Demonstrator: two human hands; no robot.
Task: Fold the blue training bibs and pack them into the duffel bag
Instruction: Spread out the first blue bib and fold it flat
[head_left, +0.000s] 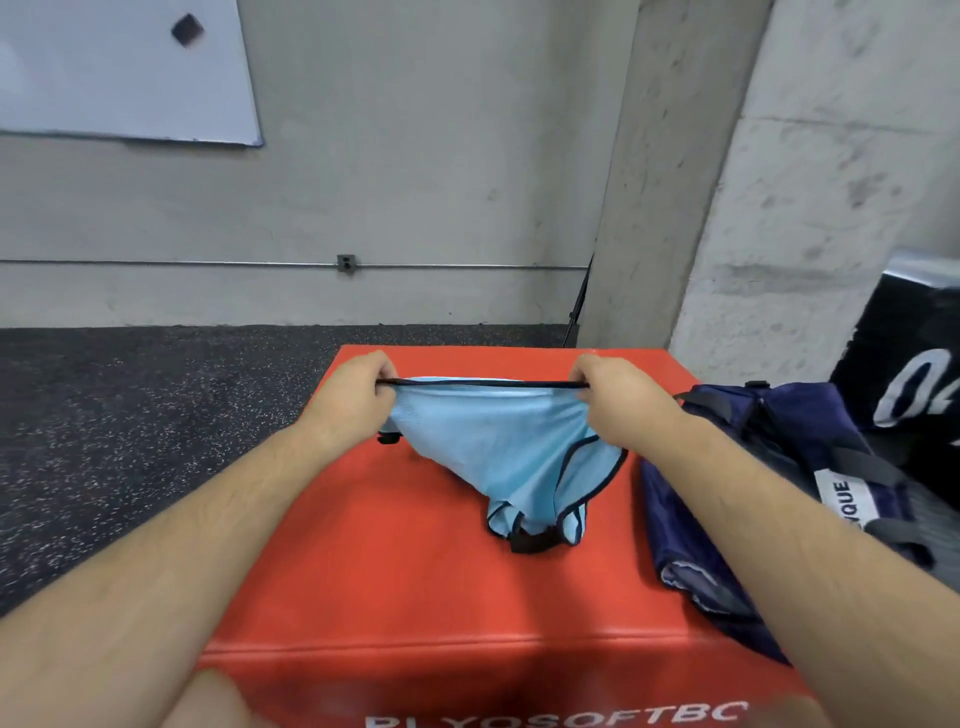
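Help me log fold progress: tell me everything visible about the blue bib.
The blue bib is light blue fabric edged in dark trim. The left hand and right hand pinch its top edge, stretched taut between them. The rest hangs bunched, its lower end resting on the red box, beside the duffel bag.

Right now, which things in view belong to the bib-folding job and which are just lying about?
Belongs to the job: blue bib, gripped at its black-trimmed top edge by left hand and right hand; navy duffel bag to its right.
Just there: red foam box underneath, whiteboard, wall socket, black box with white lettering at far right.
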